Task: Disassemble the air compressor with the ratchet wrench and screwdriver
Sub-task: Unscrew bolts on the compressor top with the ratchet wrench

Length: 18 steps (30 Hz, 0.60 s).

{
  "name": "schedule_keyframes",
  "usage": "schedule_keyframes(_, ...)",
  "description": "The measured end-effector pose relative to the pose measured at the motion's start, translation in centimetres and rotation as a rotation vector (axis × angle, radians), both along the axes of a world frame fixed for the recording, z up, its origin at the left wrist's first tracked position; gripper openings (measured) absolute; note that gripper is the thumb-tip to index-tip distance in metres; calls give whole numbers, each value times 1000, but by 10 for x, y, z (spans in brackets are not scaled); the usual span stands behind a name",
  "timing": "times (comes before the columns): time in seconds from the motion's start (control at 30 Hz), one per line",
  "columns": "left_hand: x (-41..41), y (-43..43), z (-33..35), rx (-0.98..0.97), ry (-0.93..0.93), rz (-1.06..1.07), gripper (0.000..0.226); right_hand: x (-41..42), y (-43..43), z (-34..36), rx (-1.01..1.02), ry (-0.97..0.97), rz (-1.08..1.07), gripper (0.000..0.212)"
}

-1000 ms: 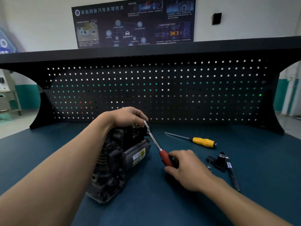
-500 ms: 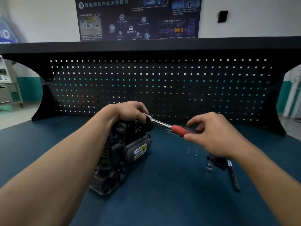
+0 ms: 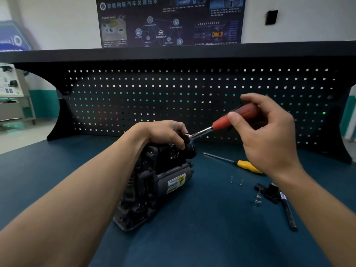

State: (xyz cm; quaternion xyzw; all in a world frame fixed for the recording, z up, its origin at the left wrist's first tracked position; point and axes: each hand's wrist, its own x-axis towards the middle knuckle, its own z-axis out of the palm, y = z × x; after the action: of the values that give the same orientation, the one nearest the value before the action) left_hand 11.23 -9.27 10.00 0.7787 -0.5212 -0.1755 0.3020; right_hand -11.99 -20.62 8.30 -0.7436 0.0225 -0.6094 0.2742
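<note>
Ratchet wrench (image 3: 221,125) has swung higher, right hand (image 3: 269,135) gripping its handle, left hand (image 3: 163,132) pinching its head atop the air compressor (image 3: 154,185).

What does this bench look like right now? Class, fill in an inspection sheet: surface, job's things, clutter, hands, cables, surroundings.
Surface: blue bench top.
Job's things: air compressor lies on the bench; ratchet wrench has its head at the compressor's top; screwdriver, yellow handle, lies to the right.
Clutter: two loose screws, a socket, a black part and a metal bar tool, all on the right.
Hands: left hand holds the wrench's head on the compressor; right hand grips its red handle.
Cables: nothing seen.
Surroundings: black pegboard behind; poster on the wall.
</note>
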Motion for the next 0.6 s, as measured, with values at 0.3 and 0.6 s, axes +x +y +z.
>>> schedule_keyframes(0.3, -10, 3, 1, 29, 142, -221, 29, -15, 25, 17, -162, -43, 37, 21)
schedule_keyframes(0.6, -9, 3, 1, -10, 191, -191, 26, -58, 18, 36, -119, 631, 51, 42)
